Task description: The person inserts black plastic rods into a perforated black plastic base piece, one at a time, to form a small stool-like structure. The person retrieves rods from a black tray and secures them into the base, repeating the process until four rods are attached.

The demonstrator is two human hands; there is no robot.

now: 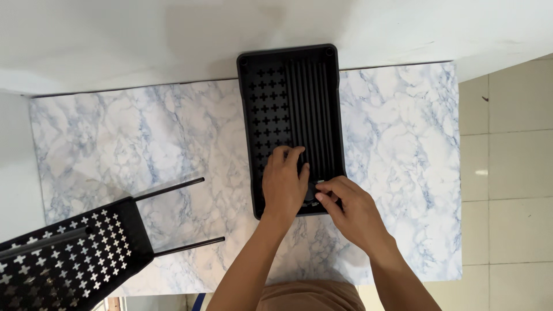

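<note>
Table [144, 138] with a white and blue marble-patterned top, seen from above, its far edge against a white wall. Two things lie directly on it. A black rectangular tray [271, 98], open side up, with a band of cross-shaped cut-outs and a band of long ribs across its floor, extends away from beneath the left hand [283, 187] and right hand [345, 207], both of which rest at its near end. A second black panel [69, 256] with cross-shaped perforations and two thin black rods projecting from it lies well to the left of the left hand, at the near left corner.
</note>
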